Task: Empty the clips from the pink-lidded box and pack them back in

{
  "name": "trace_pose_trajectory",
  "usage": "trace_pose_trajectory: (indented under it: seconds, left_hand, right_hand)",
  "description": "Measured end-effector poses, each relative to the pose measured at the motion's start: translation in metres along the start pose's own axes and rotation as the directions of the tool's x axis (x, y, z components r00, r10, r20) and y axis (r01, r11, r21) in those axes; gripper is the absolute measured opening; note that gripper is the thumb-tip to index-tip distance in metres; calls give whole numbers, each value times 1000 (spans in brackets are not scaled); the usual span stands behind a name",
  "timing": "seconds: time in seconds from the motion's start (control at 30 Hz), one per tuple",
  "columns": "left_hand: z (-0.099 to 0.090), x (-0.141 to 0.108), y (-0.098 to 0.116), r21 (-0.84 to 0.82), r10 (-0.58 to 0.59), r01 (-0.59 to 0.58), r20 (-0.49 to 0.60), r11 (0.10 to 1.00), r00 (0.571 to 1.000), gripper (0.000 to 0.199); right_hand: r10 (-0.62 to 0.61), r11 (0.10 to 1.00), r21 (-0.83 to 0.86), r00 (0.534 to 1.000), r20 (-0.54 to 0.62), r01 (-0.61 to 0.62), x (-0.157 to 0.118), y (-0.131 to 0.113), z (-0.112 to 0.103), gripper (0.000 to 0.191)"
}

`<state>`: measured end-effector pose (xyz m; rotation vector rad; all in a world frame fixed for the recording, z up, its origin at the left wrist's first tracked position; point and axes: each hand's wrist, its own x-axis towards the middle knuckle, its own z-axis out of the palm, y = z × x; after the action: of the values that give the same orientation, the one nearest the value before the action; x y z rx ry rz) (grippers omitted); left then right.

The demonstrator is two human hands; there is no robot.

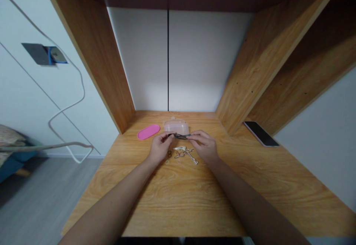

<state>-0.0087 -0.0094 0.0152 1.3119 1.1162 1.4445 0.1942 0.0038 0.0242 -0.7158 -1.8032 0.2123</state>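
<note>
A bundle of thin black items (181, 136), too small to name surely, is held level between my two hands. My left hand (161, 146) pinches its left end and my right hand (204, 145) pinches its right end. Just behind the bundle stands a clear pinkish plastic box (176, 126). Silvery metal clips and small tools (185, 154) lie on the wooden desk (172, 200) between my wrists. Beside them, nearer my left hand, are small black rings (169, 154) and a pale ring (167, 162). A pink oval lid (148, 132) rests to the left of the box.
A phone (261, 133) lies at the right of the desk against the white wall. Wooden panels (91, 52) rise on both sides, with a shelf overhead. A white cable (82, 85) hangs at the left, in front of an open wall socket (46, 54).
</note>
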Motion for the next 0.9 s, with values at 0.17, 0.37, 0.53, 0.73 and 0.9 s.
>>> trace_pose_trajectory:
  seconds: [0.17,0.37,0.53,0.73,0.9]
  left_hand:
    - [-4,2,1,114,165,-157,-71,981,984,28]
    - [-6,-1,4,222,302,-290,-22,931,953,26]
    - [-4,-4,0,189,167,-164,3,968,986,27]
    - [-3,-2,-5,51,128,-125,-52,991,990,41]
    - [-4,-1,-8,111,168,-171,39,979,985,37]
  right_hand:
    - [-17,999,29,1000,8,17,3,-10,-4,30]
    - [131,987,99,989,-66,-124,0,-8,3,5]
    - [385,892,293,918,-96,-343,-5,-2,13,24]
    - [541,781,405,839,-55,-476,-1,0,15,30]
    - [604,698,484,797,-2,-528,4,3,15,38]
